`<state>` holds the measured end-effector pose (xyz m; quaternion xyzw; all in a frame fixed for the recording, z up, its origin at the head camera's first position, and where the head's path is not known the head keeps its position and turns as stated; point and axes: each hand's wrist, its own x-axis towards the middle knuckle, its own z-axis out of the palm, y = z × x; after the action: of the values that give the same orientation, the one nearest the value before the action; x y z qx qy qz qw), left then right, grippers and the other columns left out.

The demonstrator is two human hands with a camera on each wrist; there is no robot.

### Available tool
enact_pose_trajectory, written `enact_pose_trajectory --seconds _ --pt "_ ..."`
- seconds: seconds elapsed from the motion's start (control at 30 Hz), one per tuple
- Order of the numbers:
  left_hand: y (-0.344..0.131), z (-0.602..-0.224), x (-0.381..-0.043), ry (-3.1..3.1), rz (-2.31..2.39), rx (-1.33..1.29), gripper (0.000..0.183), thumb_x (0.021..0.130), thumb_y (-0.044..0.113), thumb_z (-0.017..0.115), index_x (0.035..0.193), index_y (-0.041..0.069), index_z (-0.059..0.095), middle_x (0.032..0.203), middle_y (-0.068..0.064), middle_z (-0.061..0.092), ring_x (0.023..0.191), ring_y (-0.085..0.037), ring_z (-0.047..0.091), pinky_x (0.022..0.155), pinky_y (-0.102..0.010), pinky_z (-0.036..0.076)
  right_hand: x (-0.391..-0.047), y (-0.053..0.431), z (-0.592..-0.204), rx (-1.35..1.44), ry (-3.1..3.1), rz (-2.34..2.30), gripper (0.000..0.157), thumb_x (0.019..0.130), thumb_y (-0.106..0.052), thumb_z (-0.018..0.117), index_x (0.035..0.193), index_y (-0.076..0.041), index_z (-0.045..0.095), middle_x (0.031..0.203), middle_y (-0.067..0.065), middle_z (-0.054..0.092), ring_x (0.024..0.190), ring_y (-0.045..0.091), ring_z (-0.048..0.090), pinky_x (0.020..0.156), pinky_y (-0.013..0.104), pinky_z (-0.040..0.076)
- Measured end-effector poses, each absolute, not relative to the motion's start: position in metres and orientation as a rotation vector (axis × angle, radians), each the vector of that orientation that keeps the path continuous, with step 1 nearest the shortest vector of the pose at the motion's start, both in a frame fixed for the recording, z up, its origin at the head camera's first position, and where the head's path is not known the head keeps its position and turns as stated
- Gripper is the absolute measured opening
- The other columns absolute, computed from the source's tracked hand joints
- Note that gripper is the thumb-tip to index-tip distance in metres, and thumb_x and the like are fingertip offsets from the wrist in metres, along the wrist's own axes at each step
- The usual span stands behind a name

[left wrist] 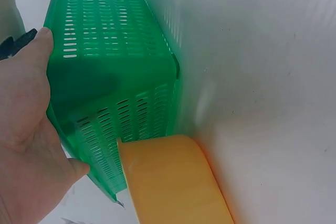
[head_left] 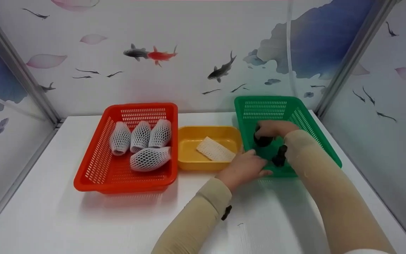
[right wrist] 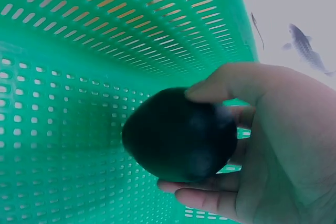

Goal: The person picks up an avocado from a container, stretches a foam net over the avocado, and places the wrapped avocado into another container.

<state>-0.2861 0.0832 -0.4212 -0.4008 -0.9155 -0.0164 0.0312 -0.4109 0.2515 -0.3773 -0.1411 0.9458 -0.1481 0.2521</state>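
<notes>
In the green basket (head_left: 330, 155), my right hand (head_left: 275, 128) holds a dark, smooth egg-shaped fruit (right wrist: 178, 135). Its thumb lies on top, and the other fingers pass beneath, as the right wrist view shows. My left hand (head_left: 243, 169) grips the near left corner of the same basket, with digits over its rim (left wrist: 51, 100). Beside that hand stands a yellow tray (head_left: 192, 165), where a flat white foam net sleeve (head_left: 215, 150) lies. Much of the basket floor is hidden by the right arm.
A red basket (head_left: 97, 187) at the left carries several objects in white foam nets (head_left: 150, 159). All the containers stand on a white table (head_left: 125, 225). Patterned panels (head_left: 189, 81) enclose the back and sides. Dark wrist devices (head_left: 226, 212) sit at the sleeves.
</notes>
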Motion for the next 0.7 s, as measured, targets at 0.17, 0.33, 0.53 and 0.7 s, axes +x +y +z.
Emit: enact_pose_trajectory --seconds 0.17,0.33,0.53,0.7 --pt "0.083 -0.419 -0.286 -2.843 -0.029 -1.264 0.043 0.1 0.054 0.037 0.112 0.024 0.066 0.102 0.009 0.067 0.094 -0.015 0.042 0.105 -0.042 0.03 -0.402 0.252 -0.368 -0.351 2.544 -0.389 0.029 0.093 -0.025 0.047 0.107 -0.003 0.057 0.089 0.011 0.055 0.069 0.024 0.05 0.059 0.033 0.043" --pt "0.083 -0.414 -0.289 -2.861 -0.03 -1.284 0.042 0.1 0.053 0.038 0.117 0.026 0.064 0.107 0.009 0.066 0.099 -0.015 0.042 0.108 -0.045 0.028 -0.396 0.249 -0.355 -0.378 2.55 -0.351 0.047 0.097 -0.031 0.04 0.132 -0.001 0.049 0.123 0.02 0.053 0.081 0.025 0.055 0.068 0.04 0.05" --pt "0.083 -0.412 -0.289 -2.881 -0.091 -1.273 0.043 0.098 0.054 0.042 0.122 0.026 0.065 0.111 0.009 0.067 0.103 -0.015 0.044 0.11 -0.044 0.026 -0.384 0.249 -0.341 -0.423 2.571 -0.322 0.04 0.1 -0.032 0.039 0.124 -0.004 0.053 0.118 0.018 0.055 0.088 0.027 0.056 0.074 0.044 0.053" --pt "0.083 -0.409 -0.283 -2.901 -0.358 -1.202 0.041 0.093 0.054 0.055 0.117 0.023 0.068 0.107 0.01 0.065 0.101 -0.014 0.048 0.105 -0.037 0.034 -0.37 0.248 -0.331 -0.495 2.584 -0.286 0.034 0.102 -0.03 0.038 0.118 -0.006 0.056 0.108 0.013 0.057 0.083 0.025 0.056 0.07 0.039 0.049"
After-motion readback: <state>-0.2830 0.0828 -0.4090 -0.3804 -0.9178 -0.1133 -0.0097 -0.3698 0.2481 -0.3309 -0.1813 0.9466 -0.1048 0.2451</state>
